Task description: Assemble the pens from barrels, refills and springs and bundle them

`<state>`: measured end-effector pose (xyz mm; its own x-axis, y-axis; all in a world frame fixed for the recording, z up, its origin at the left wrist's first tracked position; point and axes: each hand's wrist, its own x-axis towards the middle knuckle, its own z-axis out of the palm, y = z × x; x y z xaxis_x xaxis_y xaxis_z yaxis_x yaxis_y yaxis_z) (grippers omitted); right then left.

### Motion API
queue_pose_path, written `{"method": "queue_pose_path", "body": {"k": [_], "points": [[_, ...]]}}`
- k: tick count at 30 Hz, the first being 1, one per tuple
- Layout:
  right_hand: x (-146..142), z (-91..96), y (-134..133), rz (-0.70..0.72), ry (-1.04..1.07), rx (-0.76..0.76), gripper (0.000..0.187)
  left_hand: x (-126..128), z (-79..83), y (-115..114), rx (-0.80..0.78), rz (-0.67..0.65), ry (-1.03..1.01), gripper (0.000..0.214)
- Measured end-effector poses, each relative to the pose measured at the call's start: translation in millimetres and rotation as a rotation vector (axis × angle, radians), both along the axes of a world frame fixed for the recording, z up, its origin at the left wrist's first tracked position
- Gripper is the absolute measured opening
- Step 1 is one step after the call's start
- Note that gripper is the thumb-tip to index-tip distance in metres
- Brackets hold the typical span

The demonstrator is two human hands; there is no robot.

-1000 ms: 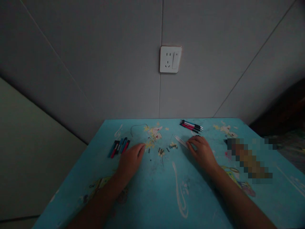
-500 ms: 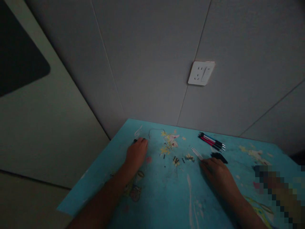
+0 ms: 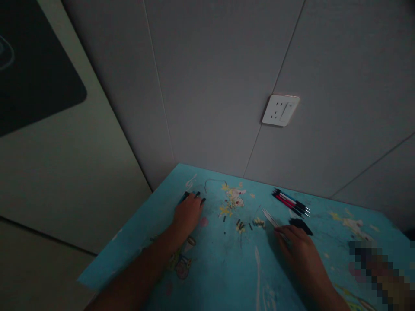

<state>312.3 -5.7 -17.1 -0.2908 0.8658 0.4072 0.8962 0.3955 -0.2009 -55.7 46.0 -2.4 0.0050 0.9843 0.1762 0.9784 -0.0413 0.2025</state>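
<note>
My left hand (image 3: 188,214) rests palm-down at the far left of the table, fingers bent over several dark pen barrels (image 3: 184,197). Their blue and black ends show past my fingertips; the rest is hidden. In my right hand (image 3: 296,242), the closed fingers hold a few thin, pale pen refills (image 3: 269,217), their tips pointing up and left. Just beyond that hand lies a small pile of black pieces (image 3: 301,226). Between my hands are short dark cylinders (image 3: 240,224) and a little heap of small pale parts (image 3: 259,222), too small to make out.
Several assembled pens (image 3: 291,202), red, blue and black, lie side by side towards the wall. The blue table (image 3: 220,268) has printed cartoon figures. A grey wall with a white socket (image 3: 280,110) rises behind it. A blurred-out item (image 3: 381,272) lies at the right.
The view has shifted slightly, so the scene sits lower and further right. More dark pen ends now show beyond my left fingertips. My right hand still holds the refills.
</note>
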Motion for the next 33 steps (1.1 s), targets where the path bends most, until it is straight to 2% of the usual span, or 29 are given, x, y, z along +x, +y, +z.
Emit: {"method": "queue_pose_path", "body": {"k": [6, 8, 10, 12, 14, 16, 18, 20, 24, 27, 30, 33], "points": [[-9.5, 10.5, -5.1, 0.003, 0.049, 0.008, 0.027, 4.3, -0.8, 0.8, 0.054, -0.109, -0.098, 0.022], [-13.2, 12.3, -6.3, 0.0, 0.08, -0.02, 0.025, 11.7, 1.8, -2.4, 0.091, -0.184, -0.355, 0.022], [-17.4, 13.3, -7.6, 0.018, 0.126, -0.04, 0.023, 23.1, 4.6, -8.9, 0.074, -0.271, -0.81, 0.024], [-22.6, 14.5, -9.8, 0.061, 0.193, -0.062, 0.022, 36.8, 6.2, -17.9, -0.015, -0.345, -1.237, 0.027], [-30.1, 17.3, -14.3, 0.126, 0.27, -0.117, 0.02, 50.8, 6.3, -28.4, -0.107, -0.384, -1.471, 0.029], [-41.1, 21.9, -21.8, 0.195, 0.337, -0.205, 0.02, 63.2, 5.4, -39.3, -0.183, -0.385, -1.582, 0.044], [-55.4, 27.4, -31.1, 0.255, 0.385, -0.289, 0.021, 72.4, 4.4, -49.3, -0.238, -0.411, -1.613, 0.047], [-71.2, 31.7, -39.9, 0.3, 0.416, -0.345, 0.021, 77.7, 3.3, -57.6, -0.267, -0.461, -1.588, 0.039], [-93.8, 29.9, -48.2, 0.371, 0.404, -0.363, 0.016, 78.0, 0.3, -68.1, -0.223, -0.607, -1.365, 0.028], [-96.5, 21.5, -46.4, 0.391, 0.394, -0.328, 0.013, 75.0, -4.4, -70.9, -0.147, -0.701, -1.202, 0.038], [-92.7, 14.9, -42.3, 0.387, 0.412, -0.293, 0.014, 74.0, -11.2, -70.7, -0.101, -0.771, -1.144, 0.051], [-90.2, 13.5, -40.4, 0.385, 0.411, -0.279, 0.015, 73.5, -16.3, -69.6, -0.066, -0.812, -1.093, 0.055]]}}
